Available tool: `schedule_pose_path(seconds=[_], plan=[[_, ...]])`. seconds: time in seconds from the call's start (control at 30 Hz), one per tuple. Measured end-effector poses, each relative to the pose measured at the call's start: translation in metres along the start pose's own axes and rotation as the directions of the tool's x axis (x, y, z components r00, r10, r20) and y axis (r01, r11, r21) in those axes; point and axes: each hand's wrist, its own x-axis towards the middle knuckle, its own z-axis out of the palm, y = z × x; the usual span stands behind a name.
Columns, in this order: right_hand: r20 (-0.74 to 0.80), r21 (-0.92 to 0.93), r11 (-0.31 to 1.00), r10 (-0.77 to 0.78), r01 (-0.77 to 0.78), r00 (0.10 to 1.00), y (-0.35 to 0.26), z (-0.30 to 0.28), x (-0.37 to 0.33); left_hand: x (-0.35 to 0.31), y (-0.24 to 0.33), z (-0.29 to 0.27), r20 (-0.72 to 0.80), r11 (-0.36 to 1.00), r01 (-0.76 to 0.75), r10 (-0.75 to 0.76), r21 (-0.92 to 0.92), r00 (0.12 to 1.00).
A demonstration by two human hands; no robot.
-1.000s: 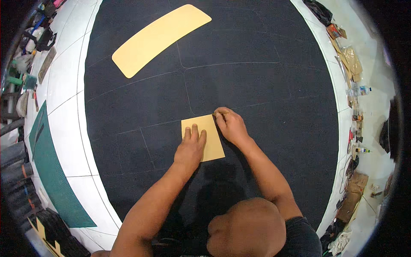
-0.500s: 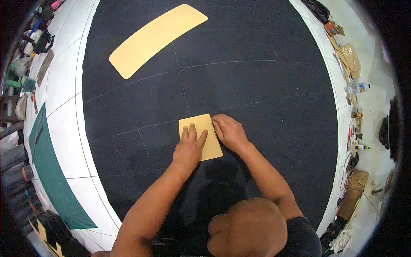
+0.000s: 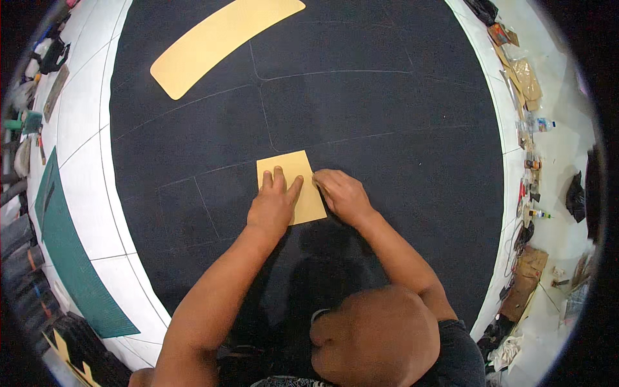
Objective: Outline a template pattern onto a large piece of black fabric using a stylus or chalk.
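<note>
A yellow rectangular card (image 3: 307, 205) lies flat on a large black cloth (image 3: 400, 258) in front of me. My left hand (image 3: 274, 203) presses on the card with its fingers spread. At the card's right edge, my right hand (image 3: 345, 195) has its fingers pinched together, the tips close to the cloth. Whatever is between those fingertips is too small or hidden to make out. Thin pale lines run across the cloth, some forming outlines with rounded corners. A longer, curved yellow card (image 3: 222, 48) with rounded corners rests farther away, at the upper left.
White tabletop (image 3: 90, 193) shows on both sides of the cloth. A green cutting mat (image 3: 80, 271) lies at the left. Along the right side are a bottle (image 3: 545, 124), a brown cardboard piece (image 3: 525, 284) and small tools. More clutter lines the far left.
My right hand has slid a short way toward me along the card's right edge. The left hand stays on the card. The whole view has shifted slightly.
</note>
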Motion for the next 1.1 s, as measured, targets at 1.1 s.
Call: schedule_pose_path(seconds=[1.1], plan=[[0.203,0.464,0.824,0.259,-0.326,0.944,-0.105,0.045,-0.047,0.011,-0.01,-0.025,0.172,0.993,-0.057,0.038,0.104,0.984]])
